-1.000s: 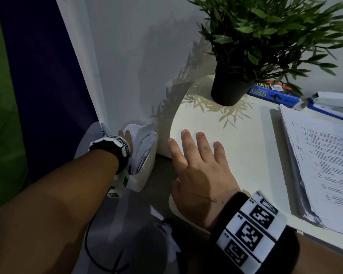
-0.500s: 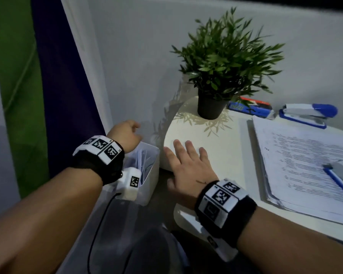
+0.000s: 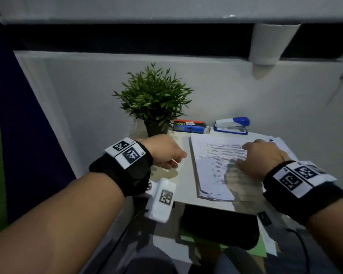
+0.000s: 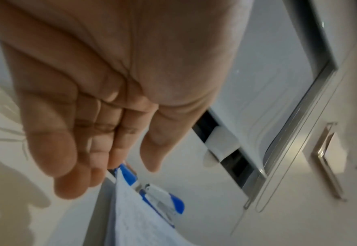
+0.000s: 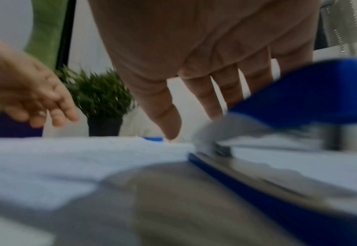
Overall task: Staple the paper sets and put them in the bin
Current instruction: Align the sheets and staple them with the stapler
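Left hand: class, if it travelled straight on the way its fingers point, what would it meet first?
Probably the left edge of the paper stack; the left hand points rightward at it, though depth is unclear.

Both forearms stretched forward, bare, each wrist wrapped in a black band with white coded markers. Left hand (image 3: 164, 151) held palm down, fingers loosely curled and close together, gripping nothing. Right hand (image 3: 263, 155) also palm down, fingers (image 5: 207, 98) fairly straight and slightly spread, thumb hanging lowest. Hands apart, roughly level with each other.
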